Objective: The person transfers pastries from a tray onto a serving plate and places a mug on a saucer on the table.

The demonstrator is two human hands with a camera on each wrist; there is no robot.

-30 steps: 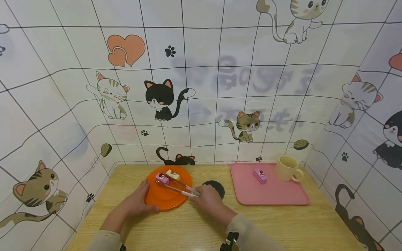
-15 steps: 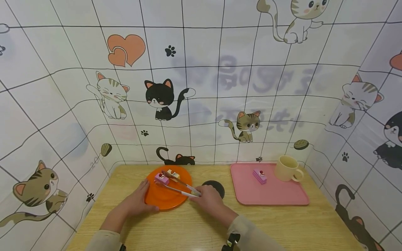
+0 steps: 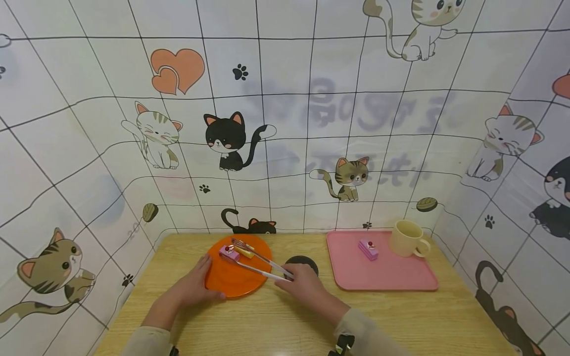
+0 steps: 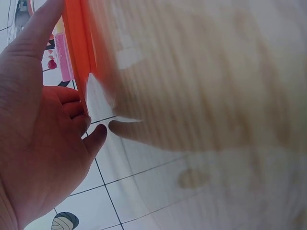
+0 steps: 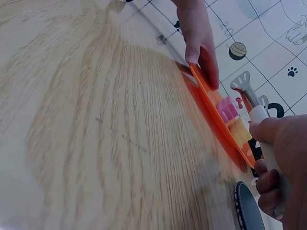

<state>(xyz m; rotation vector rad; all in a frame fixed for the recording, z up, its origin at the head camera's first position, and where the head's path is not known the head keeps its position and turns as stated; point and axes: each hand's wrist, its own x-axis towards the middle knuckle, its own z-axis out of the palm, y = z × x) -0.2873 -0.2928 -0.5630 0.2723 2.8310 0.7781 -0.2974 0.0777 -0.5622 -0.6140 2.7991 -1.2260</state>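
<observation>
An orange plate [image 3: 236,286] lies at the table's left, bearing a pink toy cake slice [image 3: 228,252] and a yellow one [image 3: 244,253] side by side. My left hand [image 3: 191,286] holds the plate's left rim, thumb at the front and fingers farther back. With my right hand [image 3: 307,287] I grip metal tongs [image 3: 256,270] by their white handles. Their arms are spread; in the head view the ends overlap both slices. From the right wrist, the tong end [image 5: 243,81] shows above the slices [image 5: 227,110], with a gap between.
Beside my right hand sits a round black dish [image 3: 306,260], partly hidden by it. On the right a pink tray [image 3: 383,277] carries another pink cake slice [image 3: 368,249] and a cream mug [image 3: 407,238]. A cat-patterned sheet [image 3: 285,148] walls the table's back and sides.
My right hand and the tongs have shifted a little right and toward me, and the tong arms have spread wider. The left hand and plate have stayed put.
</observation>
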